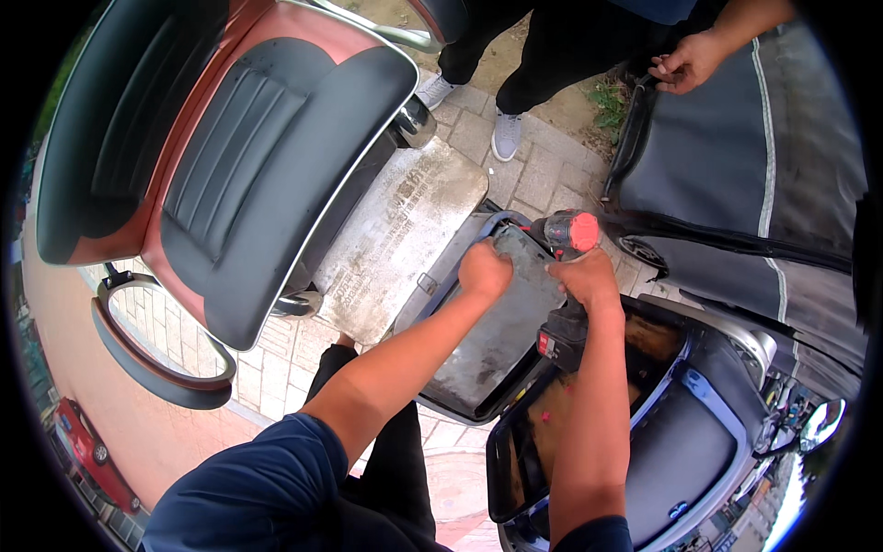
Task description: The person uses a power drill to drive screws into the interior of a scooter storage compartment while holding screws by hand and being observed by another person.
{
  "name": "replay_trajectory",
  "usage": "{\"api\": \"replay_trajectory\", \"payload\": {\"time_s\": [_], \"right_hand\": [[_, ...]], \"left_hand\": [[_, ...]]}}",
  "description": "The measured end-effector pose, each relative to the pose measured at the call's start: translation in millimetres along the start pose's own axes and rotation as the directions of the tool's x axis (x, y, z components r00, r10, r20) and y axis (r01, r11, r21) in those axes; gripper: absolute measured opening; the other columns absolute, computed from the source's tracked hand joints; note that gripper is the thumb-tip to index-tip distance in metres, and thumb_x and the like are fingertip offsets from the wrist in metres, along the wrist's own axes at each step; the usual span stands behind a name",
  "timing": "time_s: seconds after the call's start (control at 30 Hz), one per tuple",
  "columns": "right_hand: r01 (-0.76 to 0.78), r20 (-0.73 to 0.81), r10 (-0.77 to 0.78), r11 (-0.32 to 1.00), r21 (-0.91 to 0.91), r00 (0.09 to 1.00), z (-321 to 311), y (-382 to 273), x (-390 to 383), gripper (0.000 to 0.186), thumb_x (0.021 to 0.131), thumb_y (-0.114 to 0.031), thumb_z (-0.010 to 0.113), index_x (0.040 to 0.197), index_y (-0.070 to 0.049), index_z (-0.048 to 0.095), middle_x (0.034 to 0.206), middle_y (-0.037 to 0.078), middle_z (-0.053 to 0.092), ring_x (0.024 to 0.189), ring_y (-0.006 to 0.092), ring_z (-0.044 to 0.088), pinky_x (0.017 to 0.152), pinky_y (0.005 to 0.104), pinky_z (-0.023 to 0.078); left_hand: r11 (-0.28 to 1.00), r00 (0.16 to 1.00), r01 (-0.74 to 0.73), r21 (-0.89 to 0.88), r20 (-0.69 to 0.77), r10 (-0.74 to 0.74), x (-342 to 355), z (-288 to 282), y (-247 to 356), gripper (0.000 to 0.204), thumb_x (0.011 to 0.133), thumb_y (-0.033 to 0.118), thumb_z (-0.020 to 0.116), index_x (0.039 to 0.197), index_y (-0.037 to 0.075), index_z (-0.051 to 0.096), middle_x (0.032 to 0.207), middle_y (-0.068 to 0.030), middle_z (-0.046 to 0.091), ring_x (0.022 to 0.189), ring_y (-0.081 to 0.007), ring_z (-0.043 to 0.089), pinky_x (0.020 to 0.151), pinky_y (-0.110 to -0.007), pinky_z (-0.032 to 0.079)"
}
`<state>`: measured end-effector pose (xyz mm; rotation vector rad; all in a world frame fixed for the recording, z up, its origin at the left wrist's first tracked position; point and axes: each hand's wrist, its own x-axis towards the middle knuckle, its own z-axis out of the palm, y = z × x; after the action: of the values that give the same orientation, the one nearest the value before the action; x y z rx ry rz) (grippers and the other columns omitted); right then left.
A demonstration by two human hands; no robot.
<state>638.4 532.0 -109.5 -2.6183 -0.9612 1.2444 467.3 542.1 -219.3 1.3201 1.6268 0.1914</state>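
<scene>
My right hand (591, 279) is wrapped round the grip of a red-and-black cordless drill (572, 234). The drill's nose points left, toward the far edge of a grey, stained tray-like panel (497, 317) with a dark rim. Its battery hangs low beside that panel's right side. At the panel's far left, my left hand (485, 270) is closed close to the rim and the drill's tip. Whatever its fingers hold, if anything, is hidden. Left of the panel lies a worn, whitish flat plate (405, 230).
A black padded seat (248, 166) with reddish trim and armrests fills the left. At the right stands an open brown-lined compartment (648, 350) beside a black cushion (676, 451). Dark covers (708, 147) hang beyond. Another person's hand (692, 63) and shoes (507, 136) are at the far side.
</scene>
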Motion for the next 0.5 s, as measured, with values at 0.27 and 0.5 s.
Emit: {"api": "replay_trajectory", "payload": {"time_s": [0.27,0.5], "right_hand": [[0.068,0.077,-0.047,0.952,-0.299,0.996,-68.8,-38.3,69.4,0.037,0.072,-0.034,0.086,0.064,-0.001,0.072,0.059,0.009,0.069,0.052,0.0184,0.066,0.058,0.0331,0.055],[0.125,0.183,-0.035,0.855,-0.504,0.982,-79.9,-76.3,80.8,0.037,0.07,-0.031,0.088,0.074,0.001,0.071,0.064,0.011,0.07,0.057,0.0184,0.067,0.062,0.0346,0.056]], "left_hand": [[0.994,0.999,0.016,-0.106,-0.048,-0.022,-5.8,6.3,-0.8,0.038,0.082,0.018,0.065,0.113,-0.003,0.072,0.1,-0.03,0.072,0.099,-0.0442,0.071,0.088,-0.05,0.056],[0.989,0.997,-0.077,0.122,0.037,0.073,2.8,-14.9,1.8,0.038,0.082,0.021,0.07,0.112,-0.001,0.075,0.098,-0.0262,0.074,0.097,-0.0423,0.072,0.088,-0.047,0.057]]}}
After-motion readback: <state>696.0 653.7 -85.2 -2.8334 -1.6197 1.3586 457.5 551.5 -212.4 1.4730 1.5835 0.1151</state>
